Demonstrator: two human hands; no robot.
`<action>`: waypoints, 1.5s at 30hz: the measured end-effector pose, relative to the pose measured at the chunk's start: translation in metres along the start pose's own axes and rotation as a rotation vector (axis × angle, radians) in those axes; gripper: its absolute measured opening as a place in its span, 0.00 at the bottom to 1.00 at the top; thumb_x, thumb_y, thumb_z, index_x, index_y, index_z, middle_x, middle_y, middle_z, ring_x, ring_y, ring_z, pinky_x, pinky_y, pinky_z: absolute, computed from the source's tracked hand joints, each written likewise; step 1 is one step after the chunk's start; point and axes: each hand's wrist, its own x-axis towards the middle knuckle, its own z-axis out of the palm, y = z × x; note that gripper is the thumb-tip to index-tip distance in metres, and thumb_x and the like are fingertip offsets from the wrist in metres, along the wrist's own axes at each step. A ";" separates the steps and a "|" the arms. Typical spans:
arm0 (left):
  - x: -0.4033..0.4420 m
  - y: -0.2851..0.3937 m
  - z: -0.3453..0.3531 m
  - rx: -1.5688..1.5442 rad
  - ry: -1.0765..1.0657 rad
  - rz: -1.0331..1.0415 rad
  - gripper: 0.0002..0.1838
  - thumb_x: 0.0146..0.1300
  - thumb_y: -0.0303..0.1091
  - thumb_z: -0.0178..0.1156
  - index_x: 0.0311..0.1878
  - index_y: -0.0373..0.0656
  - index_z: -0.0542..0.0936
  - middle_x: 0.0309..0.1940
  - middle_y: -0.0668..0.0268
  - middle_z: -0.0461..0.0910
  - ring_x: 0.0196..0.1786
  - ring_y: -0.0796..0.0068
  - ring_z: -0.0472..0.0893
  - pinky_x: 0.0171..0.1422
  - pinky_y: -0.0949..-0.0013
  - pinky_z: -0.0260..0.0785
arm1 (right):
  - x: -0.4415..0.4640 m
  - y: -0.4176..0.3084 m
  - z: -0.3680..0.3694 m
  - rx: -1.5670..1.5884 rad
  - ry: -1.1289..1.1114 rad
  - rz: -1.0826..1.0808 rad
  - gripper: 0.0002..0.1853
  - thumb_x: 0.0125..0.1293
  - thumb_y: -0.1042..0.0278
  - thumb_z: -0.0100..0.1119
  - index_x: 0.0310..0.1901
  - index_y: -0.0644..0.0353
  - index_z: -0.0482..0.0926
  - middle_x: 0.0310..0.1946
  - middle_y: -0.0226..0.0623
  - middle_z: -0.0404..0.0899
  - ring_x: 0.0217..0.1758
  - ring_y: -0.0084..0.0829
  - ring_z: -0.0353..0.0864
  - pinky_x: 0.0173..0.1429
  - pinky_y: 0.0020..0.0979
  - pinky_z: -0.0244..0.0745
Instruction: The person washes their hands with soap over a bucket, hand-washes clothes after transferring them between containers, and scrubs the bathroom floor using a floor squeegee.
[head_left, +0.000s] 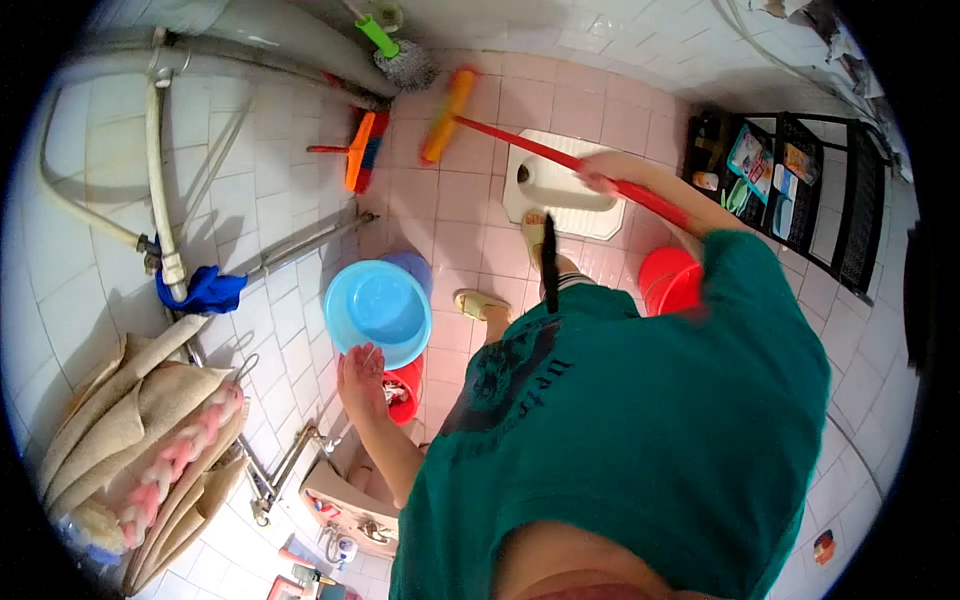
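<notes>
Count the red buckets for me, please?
2: one red bucket on the floor at right, partly behind the green shirt; another red bucket near the left hand, partly hidden by the blue basin. Others may be hidden.

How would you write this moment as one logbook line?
right hand: grips red handle | yellow head: over floor, blurred | left hand: at blue basin, touch unclear
</notes>
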 end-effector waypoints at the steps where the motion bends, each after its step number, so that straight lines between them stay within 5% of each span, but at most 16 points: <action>1: 0.002 -0.003 0.004 0.006 0.031 -0.048 0.14 0.59 0.38 0.48 0.42 0.37 0.69 0.40 0.56 0.73 0.43 0.61 0.72 0.49 0.62 0.65 | 0.028 -0.023 0.003 -0.115 -0.079 -0.143 0.11 0.57 0.65 0.45 0.20 0.55 0.63 0.08 0.25 0.59 0.06 0.19 0.56 0.09 0.23 0.51; 5: 0.009 0.002 0.036 0.068 -0.051 -0.100 0.14 0.59 0.37 0.48 0.42 0.37 0.69 0.40 0.56 0.73 0.42 0.61 0.73 0.49 0.62 0.66 | 0.122 -0.073 0.023 0.121 -0.103 -0.205 0.13 0.57 0.63 0.48 0.16 0.53 0.63 0.06 0.23 0.58 0.07 0.16 0.55 0.11 0.20 0.50; 8: 0.008 0.013 0.057 0.131 -0.135 -0.059 0.13 0.59 0.36 0.48 0.43 0.38 0.69 0.40 0.56 0.73 0.42 0.62 0.73 0.48 0.63 0.66 | 0.063 -0.034 -0.010 0.198 -0.092 -0.330 0.14 0.56 0.64 0.50 0.16 0.52 0.63 0.07 0.22 0.58 0.07 0.15 0.55 0.10 0.18 0.52; 12: 0.023 0.012 0.065 0.116 -0.159 -0.067 0.13 0.59 0.36 0.49 0.41 0.36 0.69 0.37 0.55 0.74 0.38 0.64 0.75 0.43 0.67 0.68 | -0.088 0.058 -0.019 0.546 0.359 0.008 0.13 0.60 0.64 0.45 0.18 0.54 0.66 0.07 0.23 0.60 0.06 0.16 0.57 0.07 0.17 0.50; 14: 0.028 0.008 0.073 0.119 -0.121 -0.111 0.13 0.59 0.35 0.49 0.41 0.35 0.69 0.37 0.55 0.74 0.38 0.64 0.75 0.43 0.67 0.68 | -0.144 0.133 -0.032 0.581 0.090 -0.112 0.11 0.59 0.70 0.45 0.20 0.56 0.64 0.10 0.25 0.62 0.07 0.16 0.58 0.06 0.15 0.51; 17: 0.027 0.008 0.092 0.151 -0.225 -0.103 0.13 0.58 0.36 0.50 0.41 0.35 0.69 0.37 0.55 0.74 0.38 0.63 0.75 0.43 0.66 0.67 | -0.190 0.151 -0.018 1.093 0.257 0.090 0.09 0.59 0.71 0.45 0.22 0.57 0.63 0.10 0.25 0.62 0.07 0.15 0.58 0.07 0.15 0.52; 22: 0.012 0.026 0.118 0.224 -0.265 0.011 0.14 0.58 0.36 0.50 0.42 0.35 0.69 0.37 0.56 0.74 0.39 0.64 0.74 0.46 0.65 0.66 | -0.190 0.124 0.001 0.343 0.327 -0.169 0.09 0.57 0.67 0.46 0.22 0.56 0.63 0.08 0.23 0.58 0.06 0.16 0.56 0.07 0.20 0.51; 26: 0.018 0.023 0.127 0.337 -0.283 -0.024 0.15 0.59 0.37 0.50 0.44 0.36 0.68 0.39 0.57 0.73 0.42 0.63 0.73 0.47 0.64 0.66 | -0.077 0.098 -0.026 0.306 0.159 -0.261 0.12 0.54 0.68 0.47 0.15 0.57 0.64 0.07 0.27 0.60 0.06 0.20 0.57 0.09 0.22 0.52; 29: 0.014 0.011 0.171 0.460 -0.362 0.002 0.12 0.57 0.32 0.51 0.43 0.37 0.70 0.38 0.59 0.74 0.40 0.66 0.74 0.47 0.67 0.65 | 0.006 0.060 -0.023 -0.125 0.409 -0.406 0.15 0.53 0.61 0.51 0.13 0.57 0.71 0.08 0.32 0.68 0.09 0.23 0.65 0.12 0.25 0.57; 34: 0.007 -0.067 0.253 1.345 -1.177 0.744 0.24 0.45 0.20 0.52 0.49 0.47 0.71 0.47 0.61 0.71 0.51 0.63 0.69 0.54 0.67 0.62 | -0.040 0.140 -0.060 0.460 0.125 -0.325 0.20 0.56 0.62 0.47 0.08 0.53 0.60 0.04 0.29 0.59 0.05 0.22 0.57 0.09 0.23 0.52; 35: -0.026 -0.076 0.280 1.408 -1.287 0.586 0.27 0.40 0.17 0.52 0.48 0.49 0.72 0.50 0.57 0.68 0.55 0.58 0.65 0.58 0.63 0.58 | -0.041 0.203 -0.074 0.561 0.135 -0.332 0.18 0.57 0.63 0.47 0.11 0.54 0.61 0.04 0.27 0.58 0.04 0.21 0.56 0.06 0.21 0.50; 37: -0.037 -0.117 0.302 1.395 -1.747 0.740 0.29 0.38 0.17 0.52 0.48 0.50 0.72 0.54 0.56 0.65 0.58 0.56 0.61 0.61 0.61 0.54 | -0.126 0.229 -0.032 0.822 0.196 -0.227 0.17 0.59 0.61 0.46 0.15 0.54 0.62 0.04 0.24 0.58 0.02 0.17 0.54 0.05 0.20 0.49; 40: -0.039 -0.148 0.306 1.478 -2.071 0.819 0.30 0.37 0.17 0.54 0.50 0.50 0.71 0.56 0.57 0.62 0.61 0.57 0.58 0.63 0.60 0.51 | -0.193 0.245 0.020 1.252 0.400 -0.099 0.06 0.59 0.68 0.48 0.28 0.56 0.64 0.13 0.24 0.62 0.09 0.11 0.58 0.07 0.12 0.52; 42: -0.037 -0.155 0.314 1.471 -2.175 0.413 0.31 0.36 0.18 0.57 0.49 0.52 0.71 0.56 0.58 0.62 0.62 0.56 0.56 0.64 0.60 0.49 | -0.210 0.250 0.019 1.277 0.355 -0.192 0.05 0.59 0.70 0.47 0.30 0.57 0.63 0.14 0.24 0.63 0.10 0.12 0.59 0.08 0.12 0.52; 43: -0.041 -0.152 0.321 1.482 -2.195 0.428 0.31 0.36 0.18 0.57 0.49 0.52 0.71 0.56 0.58 0.62 0.62 0.56 0.56 0.64 0.60 0.49 | -0.212 0.253 0.018 1.302 0.295 -0.268 0.04 0.59 0.72 0.46 0.31 0.58 0.61 0.15 0.25 0.63 0.11 0.12 0.59 0.08 0.13 0.53; 45: -0.062 -0.138 0.335 1.267 -1.966 0.184 0.29 0.37 0.19 0.57 0.48 0.55 0.72 0.60 0.61 0.57 0.64 0.56 0.51 0.67 0.60 0.44 | -0.205 0.257 0.004 1.206 0.335 -0.377 0.06 0.59 0.70 0.46 0.26 0.56 0.63 0.14 0.24 0.63 0.09 0.12 0.58 0.08 0.13 0.52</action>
